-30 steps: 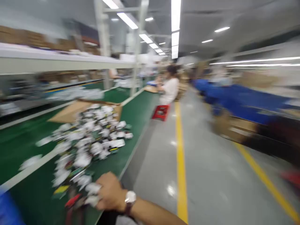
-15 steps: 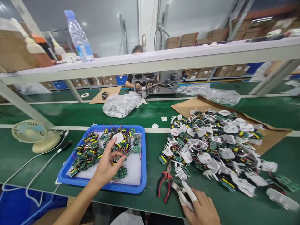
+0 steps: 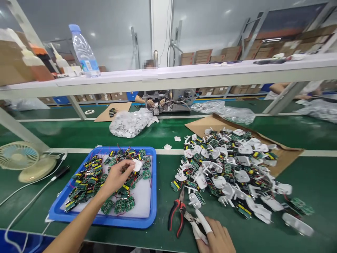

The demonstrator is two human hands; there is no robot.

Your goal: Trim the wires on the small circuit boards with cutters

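Observation:
My left hand (image 3: 116,177) hovers over a blue tray (image 3: 152,196) of small green circuit boards (image 3: 89,175), its fingers pinched on a white plug cover (image 3: 137,165). My right hand (image 3: 214,237) rests on the green bench at the bottom edge, two fingers in white finger cots stretched out beside red-handled pliers (image 3: 177,212). A white plug piece (image 3: 195,200) lies just above the fingers. A large pile of white plugs with circuit boards (image 3: 231,168) spreads to the right on brown cardboard (image 3: 286,154).
A small fan (image 3: 23,161) with a white cable stands at the left. A bag of white parts (image 3: 130,123) lies behind the tray. A water bottle (image 3: 83,51) stands on the overhead shelf (image 3: 184,73). Another person's hands (image 3: 155,102) work at a machine across the bench.
The view swung from the aisle to the bench, then shifted a little. My left hand drew the white cover back over the tray. My right hand stayed by the pliers.

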